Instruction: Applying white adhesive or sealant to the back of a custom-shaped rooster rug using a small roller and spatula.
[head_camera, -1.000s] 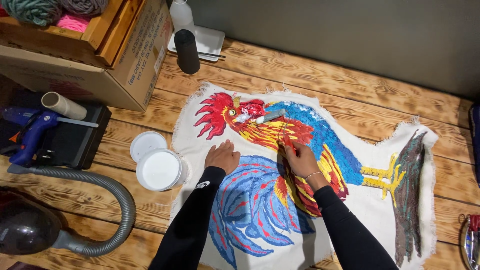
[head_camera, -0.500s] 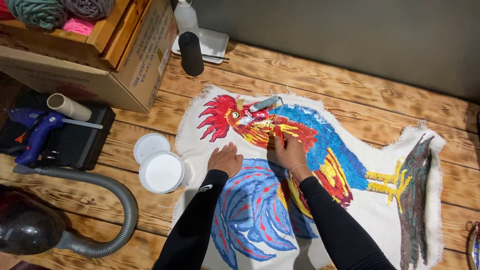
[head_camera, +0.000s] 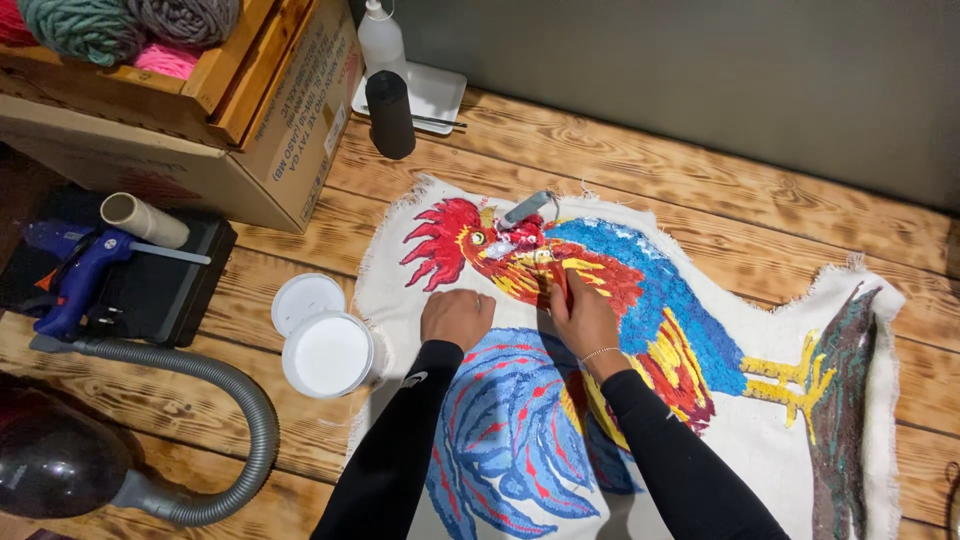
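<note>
A cloth piece with a colourful tufted rooster (head_camera: 700, 330) lies flat on the wooden floor. My left hand (head_camera: 457, 317) rests as a loose fist on the white cloth just below the rooster's red comb, holding nothing. My right hand (head_camera: 583, 318) grips the handle of a small roller (head_camera: 527, 208). The roller's grey sleeve lies on the rooster's head, where the surface looks wet and whitish. An open white tub (head_camera: 328, 353) of white liquid stands left of my left hand, with its lid (head_camera: 307, 302) beside it.
Behind the cloth stand a black bottle (head_camera: 390, 115), a white bottle (head_camera: 381, 38) and a white tray (head_camera: 430, 95). A cardboard box (head_camera: 200, 160) carries a crate of yarn. At left are a blue glue gun (head_camera: 75, 275), a cardboard tube (head_camera: 143, 219) and a vacuum hose (head_camera: 220, 420).
My right hand has slid the roller from the rooster's body up over its neck to the head. My left hand has stayed on the cloth near the comb.
</note>
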